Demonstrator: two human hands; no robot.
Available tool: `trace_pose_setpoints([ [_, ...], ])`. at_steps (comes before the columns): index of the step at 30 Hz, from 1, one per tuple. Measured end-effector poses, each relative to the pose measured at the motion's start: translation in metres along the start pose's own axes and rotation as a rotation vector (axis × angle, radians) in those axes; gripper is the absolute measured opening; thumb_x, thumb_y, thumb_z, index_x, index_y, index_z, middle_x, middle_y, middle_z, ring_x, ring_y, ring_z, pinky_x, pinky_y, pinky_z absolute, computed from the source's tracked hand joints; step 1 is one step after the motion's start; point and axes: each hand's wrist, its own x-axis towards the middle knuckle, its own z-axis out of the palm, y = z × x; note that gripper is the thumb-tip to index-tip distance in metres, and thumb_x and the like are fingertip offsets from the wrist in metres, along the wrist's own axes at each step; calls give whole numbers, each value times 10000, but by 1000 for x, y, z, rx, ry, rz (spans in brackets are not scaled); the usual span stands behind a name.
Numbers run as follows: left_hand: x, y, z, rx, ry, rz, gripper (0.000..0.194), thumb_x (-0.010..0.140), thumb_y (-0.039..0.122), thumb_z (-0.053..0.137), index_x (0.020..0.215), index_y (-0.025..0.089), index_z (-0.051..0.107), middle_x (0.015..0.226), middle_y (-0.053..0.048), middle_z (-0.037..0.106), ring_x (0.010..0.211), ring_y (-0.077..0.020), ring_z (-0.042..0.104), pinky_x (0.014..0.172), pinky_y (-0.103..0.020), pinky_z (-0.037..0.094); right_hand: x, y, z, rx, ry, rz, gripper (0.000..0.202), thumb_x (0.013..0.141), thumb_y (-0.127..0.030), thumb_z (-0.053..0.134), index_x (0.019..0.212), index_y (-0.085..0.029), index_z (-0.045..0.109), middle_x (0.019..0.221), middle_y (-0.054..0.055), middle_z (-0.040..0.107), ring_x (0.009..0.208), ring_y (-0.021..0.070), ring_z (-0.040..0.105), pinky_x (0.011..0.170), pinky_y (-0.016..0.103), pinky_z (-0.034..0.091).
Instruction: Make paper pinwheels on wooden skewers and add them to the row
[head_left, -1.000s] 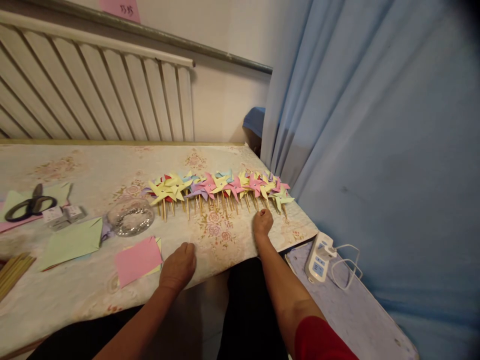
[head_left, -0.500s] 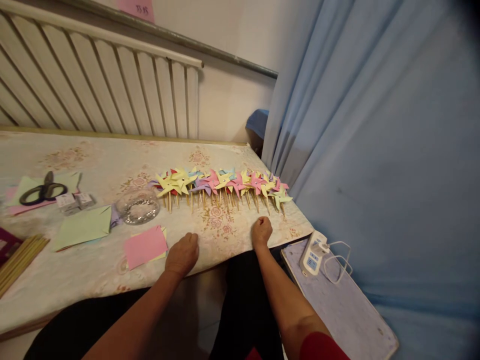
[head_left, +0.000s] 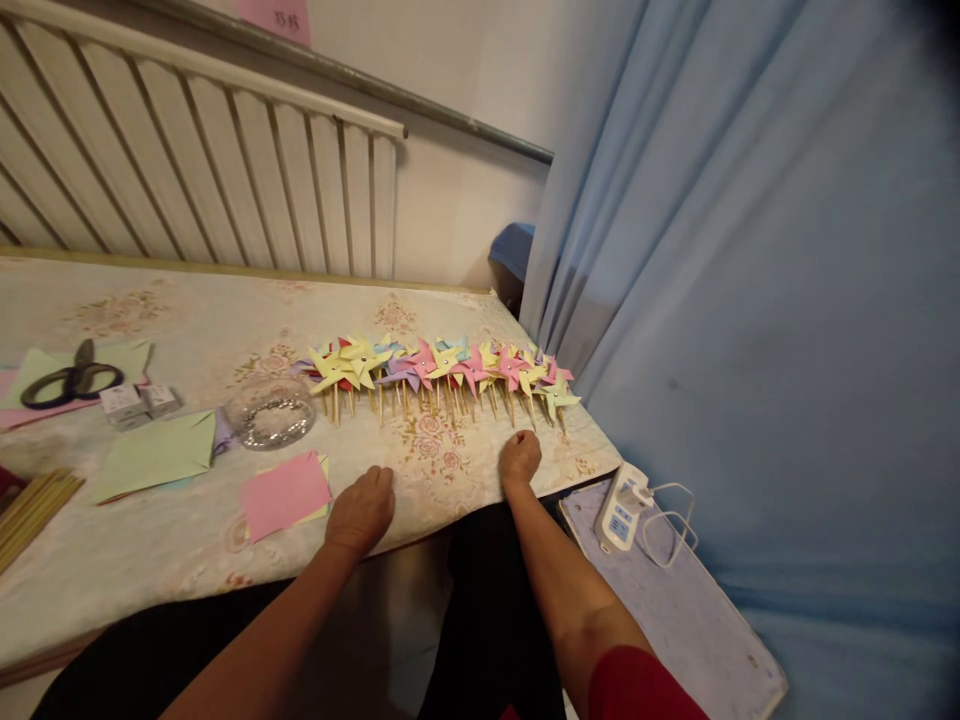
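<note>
My left hand (head_left: 361,511) rests as a loose fist near the table's front edge, beside a stack of pink paper squares (head_left: 285,495). My right hand (head_left: 520,458) is also curled into a fist on the cloth, just in front of a row of paper pinwheels (head_left: 447,361). Nothing shows in either hand. The pinwheels are yellow, pink, purple, blue and red, on thin wooden sticks, and lie close together. Left of them stands a clear round dish of small metal pins (head_left: 276,420).
Farther left lie green paper squares (head_left: 159,455), black-handled scissors (head_left: 75,380), small white boxes (head_left: 139,404) and a bundle of wooden sticks (head_left: 34,515). A power strip (head_left: 622,510) with a white cable sits on a low stand at right, near a blue curtain (head_left: 750,330).
Both fists keep their place on the table. The whole view has shifted very slightly, with things on the table appearing a little farther left.
</note>
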Motion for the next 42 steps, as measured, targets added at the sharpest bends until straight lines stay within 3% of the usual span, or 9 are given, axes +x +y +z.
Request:
trace_pose_setpoints([
  [9, 2, -1, 0, -7, -16, 2, 278, 958, 199, 294, 1014, 137, 559, 996, -129, 594, 896, -242, 619, 746, -359, 449, 15, -8, 7, -113, -61, 65, 195, 882, -185, 510, 992, -137, 663, 947, 136, 679, 818, 231, 623, 696, 304, 399],
  [21, 3, -1, 3, 4, -17, -3, 261, 958, 200, 301, 1006, 143, 551, 997, -121, 593, 895, -229, 613, 752, -349, 441, 24, -13, 9, -232, -134, 81, 209, 926, -231, 490, 915, -142, 679, 952, 139, 677, 815, 228, 649, 665, 299, 412],
  [42, 3, -2, 3, 12, 1, 10, 279, 954, 186, 290, 1005, 143, 561, 990, -127, 590, 898, -242, 608, 743, -356, 443, 27, -15, 12, -307, -170, 78, 241, 952, -251, 454, 946, -151, 674, 974, 133, 668, 825, 229, 672, 657, 295, 442],
])
